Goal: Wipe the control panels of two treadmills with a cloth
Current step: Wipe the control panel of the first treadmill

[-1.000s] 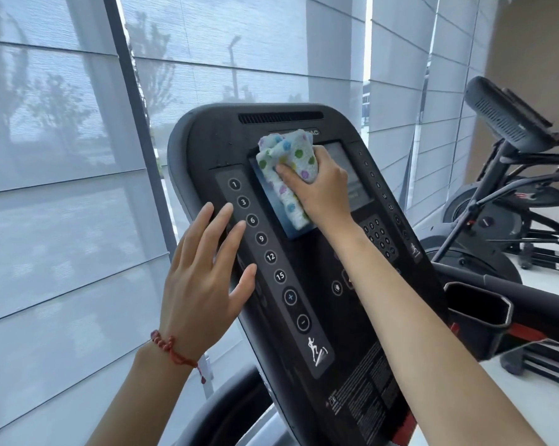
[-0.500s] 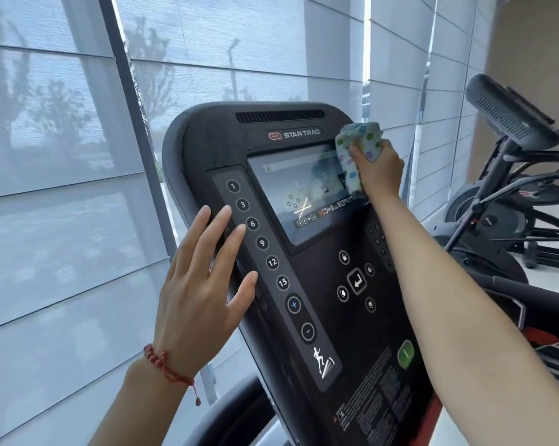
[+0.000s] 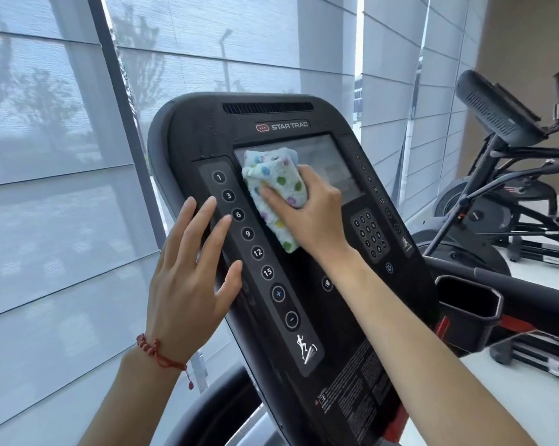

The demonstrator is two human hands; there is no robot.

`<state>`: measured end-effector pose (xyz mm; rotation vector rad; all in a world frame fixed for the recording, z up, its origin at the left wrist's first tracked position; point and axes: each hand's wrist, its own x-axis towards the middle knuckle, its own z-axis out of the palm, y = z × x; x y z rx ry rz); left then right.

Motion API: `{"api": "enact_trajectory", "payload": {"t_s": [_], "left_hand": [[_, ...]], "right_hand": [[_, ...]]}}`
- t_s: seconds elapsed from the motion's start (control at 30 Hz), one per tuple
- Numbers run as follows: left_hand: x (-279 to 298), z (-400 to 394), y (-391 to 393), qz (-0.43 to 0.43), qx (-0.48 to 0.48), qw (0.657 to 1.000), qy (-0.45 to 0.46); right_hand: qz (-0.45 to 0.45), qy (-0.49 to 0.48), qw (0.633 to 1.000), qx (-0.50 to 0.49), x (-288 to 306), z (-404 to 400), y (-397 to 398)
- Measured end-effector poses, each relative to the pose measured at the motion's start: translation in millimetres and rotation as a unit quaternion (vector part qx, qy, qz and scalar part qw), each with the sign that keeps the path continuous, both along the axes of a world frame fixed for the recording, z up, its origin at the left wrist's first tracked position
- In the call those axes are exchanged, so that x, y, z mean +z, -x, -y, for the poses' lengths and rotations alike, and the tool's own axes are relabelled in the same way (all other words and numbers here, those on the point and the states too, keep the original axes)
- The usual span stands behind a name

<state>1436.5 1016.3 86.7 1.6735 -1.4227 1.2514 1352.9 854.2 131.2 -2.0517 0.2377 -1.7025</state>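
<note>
Right hand back from screen's right edge to left, gripping dotted cloth, left hand spread on control panel

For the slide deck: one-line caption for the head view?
Right hand presses a dotted cloth on the treadmill screen; open left hand steadies the panel's edge.

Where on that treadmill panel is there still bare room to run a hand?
Free: the dark band of the control panel between the vent and the screen, and the screen's right half. Crowded: the screen's left side, under the cloth gripped by the right hand, and the numbered button strip, where the left hand rests.
</note>
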Motion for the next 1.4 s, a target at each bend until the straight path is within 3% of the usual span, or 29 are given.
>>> {"api": "enact_trajectory", "payload": {"t_s": [0.1,0.33,0.47,0.67,0.93,1.1,1.2,1.4], "left_hand": [[0.0,-0.1,1.0,-0.001,0.0,1.0,0.003],[-0.3,-0.3,0.9,-0.01,-0.006,1.0,-0.005],[-0.2,-0.2,-0.1,-0.013,-0.009,1.0,-0.004],[-0.3,-0.1,0.3,-0.014,-0.013,1.0,-0.01],[-0.7,0.8,1.1,-0.01,-0.009,1.0,-0.003],[2.3,-2.4,2.4,-0.001,0.006,1.0,-0.016],[3.3,-5.4,3.5,-0.004,0.011,1.0,-0.009],[2.8,-13.2,-0.4,0.018,0.035,0.999,-0.012]], "right_hand": [[-0.028,0.009,1.0,-0.007,2.2,22.0,4.9],[-0.03,-0.128,0.982,-0.138,-0.9,122.6,25.6],[-0.04,-0.164,0.972,-0.165,0.4,142.6,24.9],[-0.035,-0.183,0.97,-0.157,-0.9,111.2,20.3],[-0.027,-0.116,0.991,-0.054,-13.3,9.0,13.7],[-0.058,-0.105,0.993,0.006,-2.4,-13.2,21.1],[0.0,-0.114,0.992,0.054,16.0,-22.9,20.0],[0.004,0.004,0.999,0.045,51.9,-46.3,-38.7]]}}
